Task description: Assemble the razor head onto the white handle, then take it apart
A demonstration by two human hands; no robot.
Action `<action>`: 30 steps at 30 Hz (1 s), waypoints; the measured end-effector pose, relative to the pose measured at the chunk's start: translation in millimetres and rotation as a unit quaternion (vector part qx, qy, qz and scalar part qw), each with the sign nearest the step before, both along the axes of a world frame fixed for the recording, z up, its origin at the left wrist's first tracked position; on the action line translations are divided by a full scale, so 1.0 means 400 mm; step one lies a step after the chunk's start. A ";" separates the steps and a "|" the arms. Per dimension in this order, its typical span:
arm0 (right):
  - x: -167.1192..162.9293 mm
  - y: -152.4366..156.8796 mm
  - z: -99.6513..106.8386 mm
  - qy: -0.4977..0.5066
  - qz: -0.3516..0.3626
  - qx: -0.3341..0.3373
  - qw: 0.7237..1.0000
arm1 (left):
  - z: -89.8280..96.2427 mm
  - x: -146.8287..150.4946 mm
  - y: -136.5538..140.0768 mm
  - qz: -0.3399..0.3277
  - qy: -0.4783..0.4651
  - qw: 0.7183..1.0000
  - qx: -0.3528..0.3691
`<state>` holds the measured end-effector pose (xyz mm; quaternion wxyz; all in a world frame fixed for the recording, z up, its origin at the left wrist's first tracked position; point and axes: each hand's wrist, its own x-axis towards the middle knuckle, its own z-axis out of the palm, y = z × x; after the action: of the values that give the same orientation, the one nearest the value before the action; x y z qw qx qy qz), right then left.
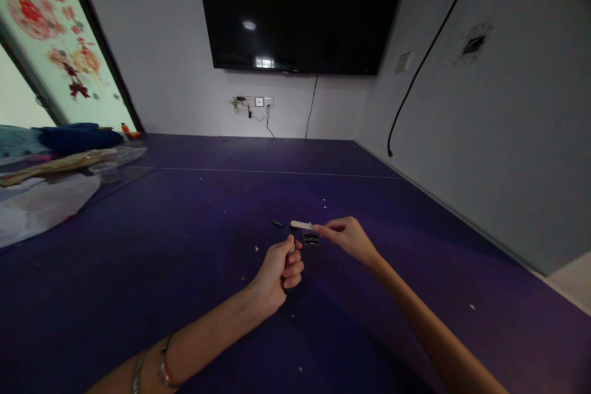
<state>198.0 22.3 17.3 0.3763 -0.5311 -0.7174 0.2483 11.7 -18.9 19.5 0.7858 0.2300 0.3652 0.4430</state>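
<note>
My left hand (282, 271) is wrapped in a fist round a slim black-handled tool (289, 289); its dark lower end sticks out below the fingers and its kind is hidden by them. Between thumb and fingertips, my right hand (344, 235) pinches a short, flat white stick (301, 225), held level and pointing left, just above the left thumb. Under the stick, close to the right fingertips, sits a small clear and black case (311, 238). A tiny dark green piece (277, 223) lies on the purple surface left of the stick.
The purple surface (184, 209) carries scattered white specks. At far left lie a white plastic bag (50, 203), a clear cup (107, 171) and dark blue cloth (78, 137). A wall-mounted television (305, 12) hangs ahead, with sockets and cords below; a black cable (427, 52) hangs at right.
</note>
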 end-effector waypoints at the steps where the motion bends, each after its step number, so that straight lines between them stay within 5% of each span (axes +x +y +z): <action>1: -0.002 0.000 0.000 0.000 0.007 -0.003 1.000 | 0.000 -0.001 0.001 0.000 0.000 1.000 0.000; 7: 0.009 0.009 -0.015 -0.004 -0.036 -0.004 0.999 | 0.001 -0.002 0.005 0.005 0.001 1.000 -0.005; 30: -0.006 -0.006 0.000 -0.002 0.012 0.002 1.000 | -0.002 0.008 -0.015 -0.002 0.010 1.000 -0.005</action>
<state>195.6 20.1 17.3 0.3732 -0.5217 -0.7251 0.2506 15.0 -24.9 18.8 0.7841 0.2315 0.3750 0.4371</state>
